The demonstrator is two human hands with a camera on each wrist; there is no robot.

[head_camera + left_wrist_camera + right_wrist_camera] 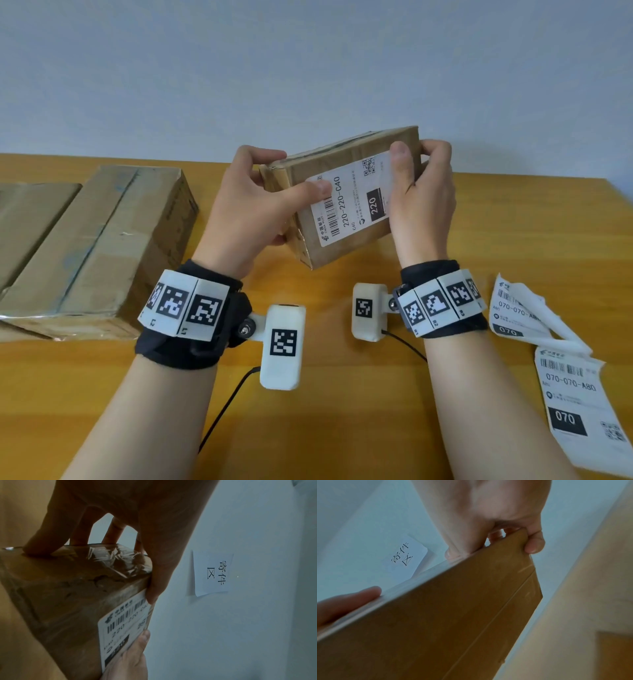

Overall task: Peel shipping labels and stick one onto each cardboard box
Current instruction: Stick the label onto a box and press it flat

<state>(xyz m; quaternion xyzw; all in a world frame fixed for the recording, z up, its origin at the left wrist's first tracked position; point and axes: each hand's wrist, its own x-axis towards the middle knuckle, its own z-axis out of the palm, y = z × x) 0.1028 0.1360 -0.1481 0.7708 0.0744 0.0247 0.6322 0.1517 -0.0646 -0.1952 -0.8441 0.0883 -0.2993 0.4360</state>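
Both hands hold a small box (342,192) tilted above the table (342,411): the left hand (253,205) grips one end, the right hand (423,198) the other, thumbs pressing its label (352,202). Loose labels (575,394) lie at right, two bigger boxes (102,246) at left.

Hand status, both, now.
Left hand: gripping the small box, thumb on its label.
Right hand: gripping the same box, thumb on the label.
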